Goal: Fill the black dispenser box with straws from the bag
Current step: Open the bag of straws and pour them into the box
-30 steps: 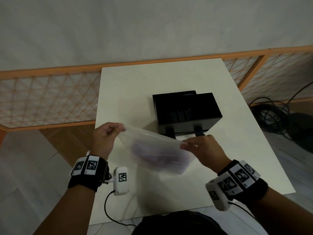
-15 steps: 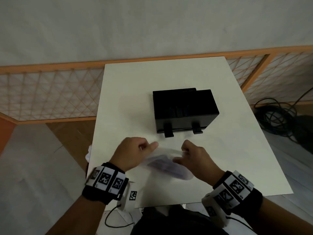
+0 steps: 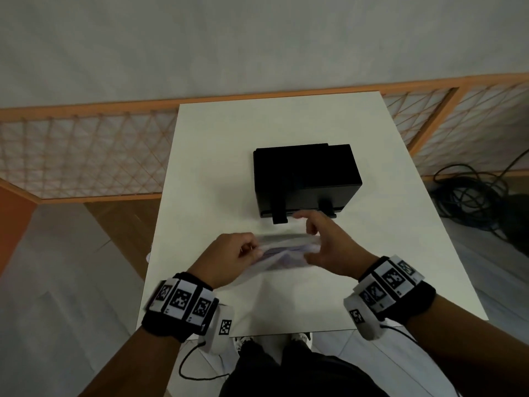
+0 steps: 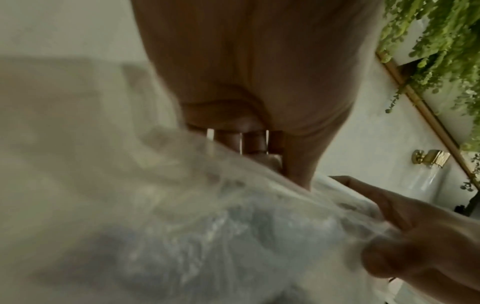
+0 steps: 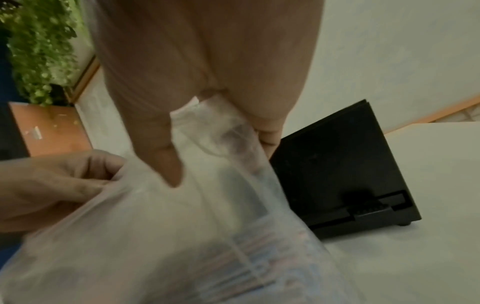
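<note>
A clear plastic bag point(image 3: 283, 252) with pale purple straws inside hangs between my hands, just above the white table point(image 3: 217, 156). My left hand point(image 3: 234, 255) pinches the bag's left top edge. My right hand point(image 3: 323, 245) pinches the right top edge, thumb outside the film. The bag point(image 5: 182, 236) fills the lower right wrist view, blurred, with striped straws showing through. In the left wrist view the bag point(image 4: 207, 226) is a blur below my fingers. The black dispenser box point(image 3: 306, 179) stands on the table just beyond my right hand, lid closed; the box point(image 5: 342, 170) shows its front slot.
An orange wooden lattice fence point(image 3: 86, 156) runs behind and beside the table. A coil of black cable point(image 3: 475, 196) lies on the floor to the right. Green foliage point(image 5: 41, 51) shows at the edge of the wrist views. My legs are at the table's near edge.
Both hands brought the bag down and nearer the table's front, then shifted their pinch along its top edge. My right hand moved forward, close to the box's front.
</note>
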Tool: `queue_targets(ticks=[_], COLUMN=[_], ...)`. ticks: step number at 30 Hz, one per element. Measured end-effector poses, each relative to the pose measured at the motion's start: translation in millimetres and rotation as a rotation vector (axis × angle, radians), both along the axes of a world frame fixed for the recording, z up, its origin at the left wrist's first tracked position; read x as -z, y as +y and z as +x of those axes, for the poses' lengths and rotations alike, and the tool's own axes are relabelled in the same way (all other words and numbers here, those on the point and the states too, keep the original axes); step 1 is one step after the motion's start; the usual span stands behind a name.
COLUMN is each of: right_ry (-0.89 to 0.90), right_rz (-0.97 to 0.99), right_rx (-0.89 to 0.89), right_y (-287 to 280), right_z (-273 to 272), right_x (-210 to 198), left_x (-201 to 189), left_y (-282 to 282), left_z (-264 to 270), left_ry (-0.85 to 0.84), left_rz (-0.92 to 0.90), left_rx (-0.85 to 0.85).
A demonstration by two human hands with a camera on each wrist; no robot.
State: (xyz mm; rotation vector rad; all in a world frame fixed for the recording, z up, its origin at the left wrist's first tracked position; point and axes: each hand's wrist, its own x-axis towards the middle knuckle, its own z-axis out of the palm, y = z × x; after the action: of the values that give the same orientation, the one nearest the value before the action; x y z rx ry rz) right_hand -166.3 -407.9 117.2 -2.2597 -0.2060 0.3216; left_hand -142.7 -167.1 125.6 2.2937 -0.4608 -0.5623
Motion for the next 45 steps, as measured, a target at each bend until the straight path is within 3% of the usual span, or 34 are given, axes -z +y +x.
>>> queue_targets(ticks=[5,8,11,14,16,19,21,25,29,34,40,45], right_ry=[-0.133,-0.278,-0.458,-0.511,-0.321,0.107,0.195,0.182,0.151,0.165,0.167,0.019], right_rz=[-0.093,-0.145,-0.061,-0.183,-0.273,-0.225,-0.217,-0.067,0.06,0.228,0.325,0.305], right_rx=[0.193,0.15,0.105,0.371,0.548,0.436,0.358,0.374,0.363,0.296,0.201,0.025], right_y=[-13.9,-15.6,-0.4,14.2,11.7,2.3,0.7,4.0,9.3,22.7,42.6,56.5], right_z=[-6.1,-17.8,-32.3,-32.4,-25.5,-13.0,-4.4,14.0,24.7,30.6,27.3,15.7], right_x=[0.3,-15.3,-29.0,-14.7,-2.9,1.0,3.8,1.2,-15.6,-41.8,-77.5,-121.8], left_x=[-12.7,-18.6,-18.7,-16.6,-15.5,-12.3,-9.1,1.6,22.6,48.8,71.1,79.5], left_y=[-4.3,-4.6,-4.2,-2.5,-0.5,4.0,7.6,23.0,50.9,67.1,64.9,69.0], left_z=[7.8,11.6,13.1,13.8,13.2,9.7,9.2,19.6,33.8,39.5,41.5,45.4], left_ry=[-0.033,0.01,0.042,0.063,0.078,0.107,0.181,0.209,0.189,0.306,0.442,0.554], left_rz=[-0.15,-0.233,-0.257,-0.278,-0.292,-0.283,-0.305,-0.311,-0.187,-0.07,-0.12,-0.25], left_rx=[-0.159,-0.197,-0.202,-0.183,-0.151,-0.051,-0.019,-0.093,-0.143,-0.088,0.004,0.092])
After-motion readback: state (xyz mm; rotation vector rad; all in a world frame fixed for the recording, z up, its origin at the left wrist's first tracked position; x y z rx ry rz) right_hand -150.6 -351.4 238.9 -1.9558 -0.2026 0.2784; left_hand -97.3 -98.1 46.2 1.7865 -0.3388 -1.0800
